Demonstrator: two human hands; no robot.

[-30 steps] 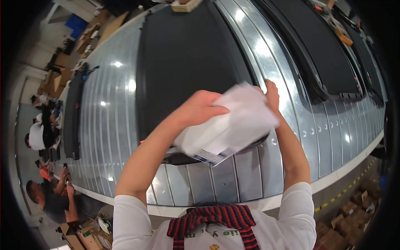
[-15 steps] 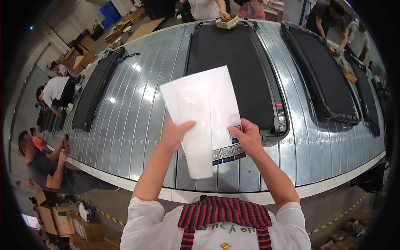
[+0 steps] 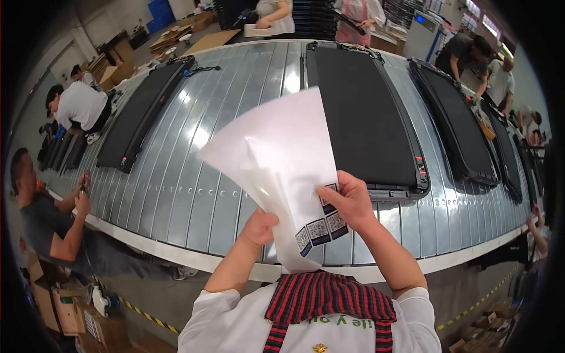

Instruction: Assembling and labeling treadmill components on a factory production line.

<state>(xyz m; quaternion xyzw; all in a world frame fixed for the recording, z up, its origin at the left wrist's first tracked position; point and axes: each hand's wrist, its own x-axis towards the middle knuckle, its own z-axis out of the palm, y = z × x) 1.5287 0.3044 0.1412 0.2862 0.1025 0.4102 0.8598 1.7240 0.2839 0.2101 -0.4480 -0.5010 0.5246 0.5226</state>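
Observation:
In front of my chest I hold a white sheet of stickers (image 3: 282, 138) with both hands. Several square black-and-white code stickers (image 3: 318, 230) with dark blue bands sit at its lower right corner. My left hand (image 3: 259, 227) pinches the lower left edge, thumb on top. My right hand (image 3: 351, 203) grips the right edge, its thumb beside the topmost sticker. The sheet's left side bends and curls, and a glossy, paler strip (image 3: 272, 191) runs down it. Behind the sheet, a long black treadmill-like unit (image 3: 371, 112) lies on the metal slat conveyor (image 3: 176, 194).
More black units lie at the left (image 3: 144, 117) and right (image 3: 456, 123) of the conveyor. A person in dark clothes (image 3: 59, 217) sits at the near left; others work along the far side. A white rim (image 3: 159, 250) edges the conveyor. Cardboard boxes (image 3: 106, 323) stand at the lower left.
The sheet has bent, its upper left side flaring out to the left. My left hand has moved down and right along the sheet. The background has shifted in view.

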